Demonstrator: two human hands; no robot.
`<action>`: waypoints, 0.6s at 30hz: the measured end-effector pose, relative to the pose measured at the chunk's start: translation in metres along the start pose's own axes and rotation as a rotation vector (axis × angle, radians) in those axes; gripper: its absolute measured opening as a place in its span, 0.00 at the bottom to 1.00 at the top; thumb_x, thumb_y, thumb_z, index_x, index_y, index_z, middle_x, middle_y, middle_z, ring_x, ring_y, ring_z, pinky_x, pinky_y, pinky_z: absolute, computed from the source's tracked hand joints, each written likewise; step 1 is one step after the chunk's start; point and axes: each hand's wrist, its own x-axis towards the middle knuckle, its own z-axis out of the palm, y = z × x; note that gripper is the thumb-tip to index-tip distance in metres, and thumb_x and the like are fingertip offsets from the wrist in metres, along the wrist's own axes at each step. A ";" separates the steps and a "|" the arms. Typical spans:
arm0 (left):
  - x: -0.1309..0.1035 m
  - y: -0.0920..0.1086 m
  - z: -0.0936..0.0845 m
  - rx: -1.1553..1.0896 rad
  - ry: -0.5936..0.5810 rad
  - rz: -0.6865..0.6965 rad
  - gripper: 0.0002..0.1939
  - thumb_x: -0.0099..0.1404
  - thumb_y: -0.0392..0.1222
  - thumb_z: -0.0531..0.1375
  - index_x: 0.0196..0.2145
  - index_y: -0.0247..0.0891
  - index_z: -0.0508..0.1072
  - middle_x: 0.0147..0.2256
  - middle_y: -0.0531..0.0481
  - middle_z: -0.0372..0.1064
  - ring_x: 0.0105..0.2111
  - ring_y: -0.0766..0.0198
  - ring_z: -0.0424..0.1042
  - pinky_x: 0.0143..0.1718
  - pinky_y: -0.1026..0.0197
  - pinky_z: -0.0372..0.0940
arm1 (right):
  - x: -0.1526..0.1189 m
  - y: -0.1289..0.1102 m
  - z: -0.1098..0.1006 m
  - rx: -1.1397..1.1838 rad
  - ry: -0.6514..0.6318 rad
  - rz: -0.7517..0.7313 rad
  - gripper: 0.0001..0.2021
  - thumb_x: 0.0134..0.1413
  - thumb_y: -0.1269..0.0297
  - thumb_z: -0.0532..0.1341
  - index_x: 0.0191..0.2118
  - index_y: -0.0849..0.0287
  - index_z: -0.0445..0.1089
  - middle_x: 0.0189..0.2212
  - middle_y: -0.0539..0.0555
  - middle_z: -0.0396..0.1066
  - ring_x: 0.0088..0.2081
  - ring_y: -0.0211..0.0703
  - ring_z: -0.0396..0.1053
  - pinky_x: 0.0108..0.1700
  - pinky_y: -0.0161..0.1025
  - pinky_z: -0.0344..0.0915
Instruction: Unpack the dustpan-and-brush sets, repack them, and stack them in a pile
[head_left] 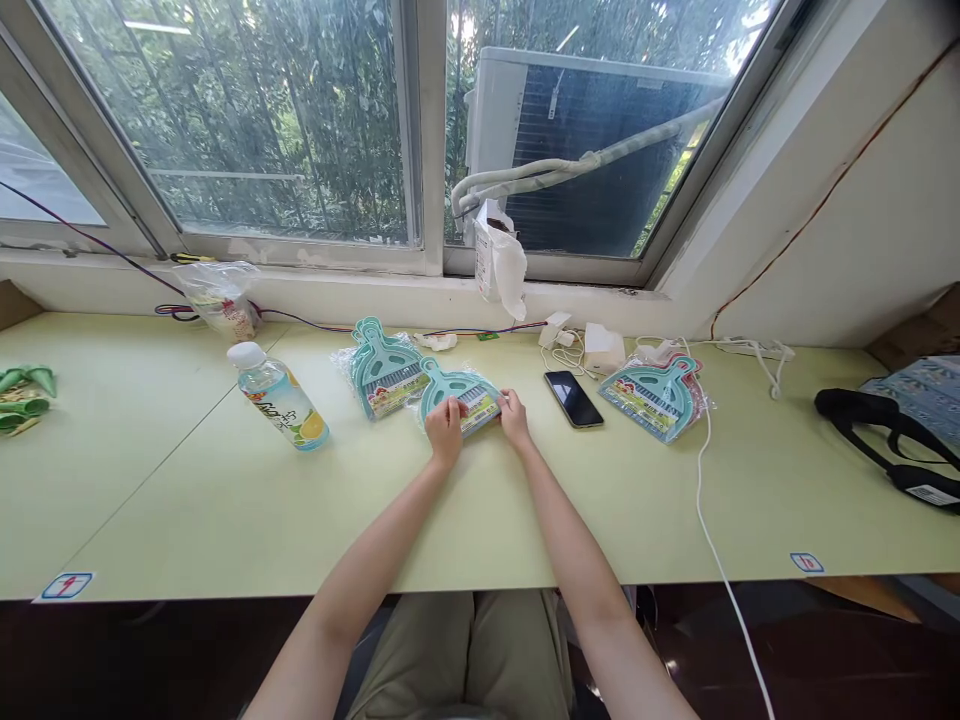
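Left hand and right hand are both grasping the plastic-wrapped dustpan pack, one on each side, fingers curled over its rim. With 12 o'clock at the window, the pack lies just ahead of the wearer, between the two hands, the left at about 7 o'clock on it and the right at 3. Its long axis slants from 10 to 4: the handle end points up toward 10, the wide pan end down toward 4. Whether it rests on the tabletop or is lifted slightly, I cannot tell.

At 10 o'clock, just beyond the handle, sits a pile of similar packs, nearer the left hand; the wraps come so close that touching cannot be ruled out. A crumpled tissue lies at 11. Near the right hand, at 3 o'clock, is the phone, and past it another pile of packs, with a white cord running beside it over the front edge. Toward 9 o'clock, past the first pile, is the bottle.

Room for moving seems widest toward 6, between the forearms, down to the front edge; the wall side is tighter.
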 end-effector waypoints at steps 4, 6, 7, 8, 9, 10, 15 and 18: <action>0.006 -0.002 -0.002 0.082 0.259 0.053 0.12 0.66 0.47 0.48 0.40 0.42 0.69 0.46 0.44 0.67 0.51 0.54 0.63 0.53 0.50 0.55 | 0.004 -0.002 -0.014 0.066 0.183 -0.017 0.13 0.55 0.54 0.49 0.39 0.57 0.61 0.23 0.47 0.64 0.21 0.36 0.61 0.26 0.34 0.61; 0.012 -0.008 -0.001 0.052 0.329 0.012 0.16 0.62 0.46 0.55 0.47 0.41 0.64 0.53 0.41 0.61 0.55 0.52 0.58 0.55 0.48 0.53 | 0.005 -0.004 -0.017 0.103 0.257 -0.034 0.14 0.55 0.53 0.49 0.40 0.57 0.60 0.22 0.47 0.63 0.20 0.36 0.60 0.26 0.34 0.60; 0.015 -0.011 0.000 -0.006 0.298 -0.026 0.20 0.60 0.46 0.57 0.49 0.40 0.62 0.54 0.40 0.59 0.55 0.52 0.58 0.55 0.49 0.54 | 0.005 -0.005 -0.018 0.116 0.286 -0.041 0.14 0.56 0.52 0.48 0.40 0.57 0.60 0.22 0.47 0.62 0.20 0.35 0.60 0.26 0.34 0.60; 0.019 -0.015 0.000 -0.095 0.218 -0.065 0.23 0.60 0.47 0.58 0.51 0.39 0.61 0.53 0.39 0.60 0.54 0.53 0.60 0.53 0.50 0.57 | 0.004 -0.006 -0.018 0.125 0.304 -0.047 0.15 0.56 0.52 0.48 0.40 0.57 0.60 0.22 0.47 0.62 0.20 0.35 0.60 0.26 0.34 0.60; 0.022 -0.018 0.001 -0.198 0.106 -0.108 0.24 0.59 0.48 0.59 0.51 0.39 0.60 0.51 0.39 0.62 0.51 0.54 0.64 0.51 0.52 0.60 | 0.004 -0.006 -0.018 0.131 0.316 -0.052 0.15 0.56 0.51 0.48 0.40 0.57 0.60 0.22 0.47 0.62 0.20 0.35 0.60 0.26 0.34 0.60; 0.024 -0.021 0.002 -0.300 -0.021 -0.157 0.24 0.59 0.49 0.58 0.50 0.38 0.61 0.48 0.40 0.65 0.48 0.55 0.66 0.48 0.54 0.62 | 0.004 -0.006 -0.019 0.136 0.322 -0.057 0.16 0.56 0.51 0.48 0.40 0.57 0.60 0.22 0.47 0.62 0.20 0.35 0.60 0.26 0.34 0.60; 0.030 -0.028 0.004 -0.575 -0.387 -0.407 0.21 0.56 0.52 0.61 0.42 0.35 0.67 0.37 0.44 0.71 0.31 0.59 0.73 0.32 0.58 0.68 | 0.002 -0.006 -0.020 0.054 0.368 -0.105 0.18 0.57 0.50 0.47 0.41 0.58 0.62 0.29 0.52 0.68 0.26 0.39 0.64 0.33 0.38 0.62; 0.030 -0.030 0.004 -0.589 -0.353 -0.438 0.21 0.55 0.51 0.62 0.42 0.35 0.66 0.36 0.45 0.72 0.26 0.62 0.73 0.26 0.61 0.66 | -0.002 -0.011 -0.019 -0.188 0.466 -0.294 0.18 0.58 0.53 0.48 0.45 0.59 0.62 0.42 0.60 0.68 0.42 0.46 0.65 0.45 0.44 0.61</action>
